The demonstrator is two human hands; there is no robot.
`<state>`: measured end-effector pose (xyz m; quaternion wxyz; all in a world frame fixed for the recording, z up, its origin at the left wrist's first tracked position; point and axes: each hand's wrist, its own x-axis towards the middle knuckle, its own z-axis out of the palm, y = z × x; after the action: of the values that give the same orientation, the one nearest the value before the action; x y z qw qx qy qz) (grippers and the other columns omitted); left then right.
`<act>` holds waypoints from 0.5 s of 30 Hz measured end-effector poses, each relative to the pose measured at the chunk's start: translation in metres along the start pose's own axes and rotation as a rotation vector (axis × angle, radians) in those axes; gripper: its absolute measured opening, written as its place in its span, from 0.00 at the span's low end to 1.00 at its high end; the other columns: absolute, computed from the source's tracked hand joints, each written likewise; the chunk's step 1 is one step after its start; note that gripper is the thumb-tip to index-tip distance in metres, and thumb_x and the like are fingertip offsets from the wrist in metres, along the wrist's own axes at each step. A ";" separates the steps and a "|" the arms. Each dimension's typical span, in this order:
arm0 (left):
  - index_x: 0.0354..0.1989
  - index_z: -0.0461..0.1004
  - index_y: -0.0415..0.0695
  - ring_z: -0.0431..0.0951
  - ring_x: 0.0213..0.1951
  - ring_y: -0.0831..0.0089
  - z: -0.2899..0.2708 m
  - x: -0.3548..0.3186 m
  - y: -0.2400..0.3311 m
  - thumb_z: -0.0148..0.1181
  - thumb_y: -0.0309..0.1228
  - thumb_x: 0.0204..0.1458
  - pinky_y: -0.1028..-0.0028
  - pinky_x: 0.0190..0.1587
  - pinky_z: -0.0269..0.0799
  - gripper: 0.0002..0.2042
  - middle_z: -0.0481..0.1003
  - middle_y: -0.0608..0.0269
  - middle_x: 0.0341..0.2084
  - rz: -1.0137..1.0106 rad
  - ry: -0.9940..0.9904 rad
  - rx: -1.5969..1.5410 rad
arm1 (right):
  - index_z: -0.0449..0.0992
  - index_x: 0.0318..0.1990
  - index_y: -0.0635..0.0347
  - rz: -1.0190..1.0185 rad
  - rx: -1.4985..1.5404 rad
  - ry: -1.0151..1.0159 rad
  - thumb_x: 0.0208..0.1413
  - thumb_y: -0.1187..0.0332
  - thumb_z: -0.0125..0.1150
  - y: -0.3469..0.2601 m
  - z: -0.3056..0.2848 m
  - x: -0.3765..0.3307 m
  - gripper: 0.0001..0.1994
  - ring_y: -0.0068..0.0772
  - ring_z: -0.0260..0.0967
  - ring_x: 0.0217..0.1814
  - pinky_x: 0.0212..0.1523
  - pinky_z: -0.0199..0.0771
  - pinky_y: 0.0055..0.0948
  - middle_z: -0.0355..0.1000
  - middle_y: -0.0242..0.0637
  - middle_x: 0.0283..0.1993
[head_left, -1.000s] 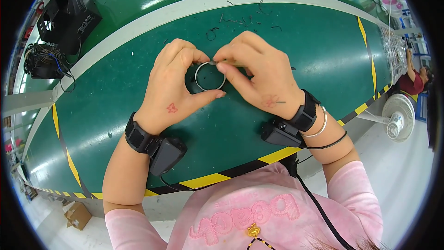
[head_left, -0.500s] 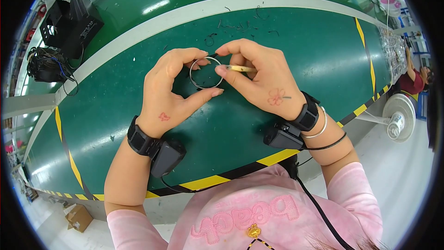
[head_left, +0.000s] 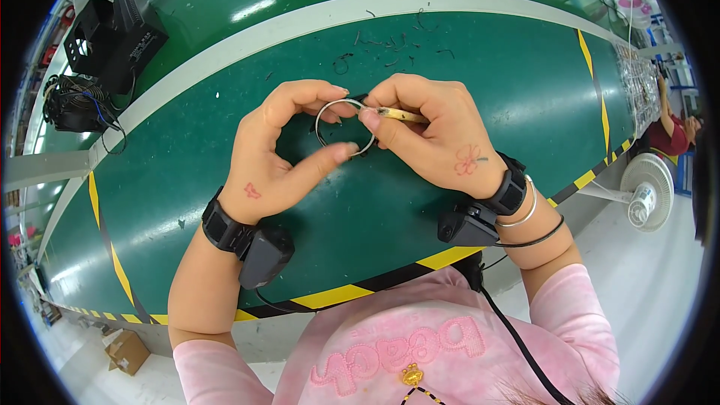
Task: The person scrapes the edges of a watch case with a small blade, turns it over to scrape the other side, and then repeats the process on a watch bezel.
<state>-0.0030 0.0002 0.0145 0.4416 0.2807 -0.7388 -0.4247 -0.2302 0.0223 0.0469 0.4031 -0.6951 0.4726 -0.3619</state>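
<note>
Above the green tabletop (head_left: 360,217), my left hand (head_left: 271,151) is closed on a thin silvery ring (head_left: 318,132), fingers at its upper rim and thumb at its lower rim. Black material shows at the ring's upper right edge and lower edge. My right hand (head_left: 444,129) pinches a slim yellowish stick-like tool (head_left: 403,115), its tip close to the ring's right side. Whether that tip touches the ring is hard to tell. The right index fingertip lies by the black bit on the ring's upper edge. Beyond the hands lie thin black curled scraps (head_left: 386,40).
Black boxy equipment (head_left: 124,41) and a coil of dark cable (head_left: 75,105) sit at the far left. A pale rail (head_left: 315,21) crosses behind the scraps. Yellow-black tape (head_left: 330,297) lines the near edge. A white fan (head_left: 646,191) and another person (head_left: 670,135) are at right.
Both hands have shifted slightly; the ring has moved a little to the right and tilted. My right hand has moved right and slightly nearer me, the tool still pinched in it.
</note>
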 end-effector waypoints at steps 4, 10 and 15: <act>0.53 0.78 0.40 0.86 0.45 0.71 -0.002 -0.004 0.001 0.65 0.24 0.63 0.72 0.52 0.78 0.11 0.84 0.60 0.40 -0.177 0.039 -0.088 | 0.79 0.39 0.64 -0.035 -0.023 -0.032 0.65 0.73 0.66 -0.006 -0.001 -0.003 0.04 0.13 0.68 0.27 0.27 0.65 0.20 0.73 0.28 0.25; 0.49 0.78 0.36 0.87 0.42 0.69 -0.011 -0.006 0.001 0.51 0.29 0.73 0.73 0.51 0.79 0.11 0.84 0.57 0.40 -0.282 0.123 -0.044 | 0.79 0.38 0.64 -0.002 0.057 0.016 0.66 0.73 0.65 -0.005 -0.001 -0.006 0.04 0.13 0.71 0.27 0.27 0.66 0.18 0.74 0.27 0.25; 0.51 0.78 0.35 0.86 0.42 0.68 -0.009 -0.005 0.002 0.50 0.29 0.73 0.72 0.51 0.79 0.12 0.84 0.55 0.42 -0.185 0.060 -0.082 | 0.78 0.38 0.63 0.019 0.029 0.024 0.66 0.71 0.66 -0.009 -0.004 -0.007 0.06 0.12 0.71 0.28 0.28 0.67 0.18 0.76 0.27 0.26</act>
<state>0.0070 0.0018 0.0159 0.4336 0.3422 -0.6781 -0.4849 -0.2324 0.0300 0.0553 0.4108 -0.6802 0.4787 -0.3734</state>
